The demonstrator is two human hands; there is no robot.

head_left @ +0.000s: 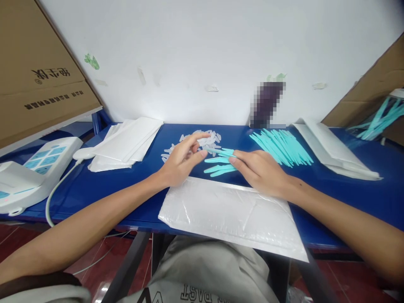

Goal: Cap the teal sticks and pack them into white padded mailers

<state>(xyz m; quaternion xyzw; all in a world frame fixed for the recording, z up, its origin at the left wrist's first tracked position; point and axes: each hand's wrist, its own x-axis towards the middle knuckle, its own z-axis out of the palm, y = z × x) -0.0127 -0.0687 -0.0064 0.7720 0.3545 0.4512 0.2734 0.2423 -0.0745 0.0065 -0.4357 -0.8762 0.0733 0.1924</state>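
Observation:
My right hand (260, 170) is closed on several slim turquoise sticks (221, 160), which fan out to the left from its fingers and thumb. One stick tip reaches close to the thumb of my left hand (181, 162). That hand has its index finger stretched out and its thumb apart, with the other fingers partly curled. Beyond and beside it lies a heap of small translucent plastic pieces (214, 136), partly covered by the hand. To the right of my right hand is a pile of turquoise sticks (282, 147). A white padded mailer (230, 210) lies flat below both hands.
White envelopes (126, 143) are stacked at left, beside a white device with blue labels (47, 158) and its cable. More white packaging (337, 151) lies at right, near a clear container of turquoise sticks (378, 118). Cardboard (44, 75) and a white wall bound the blue table (132, 202).

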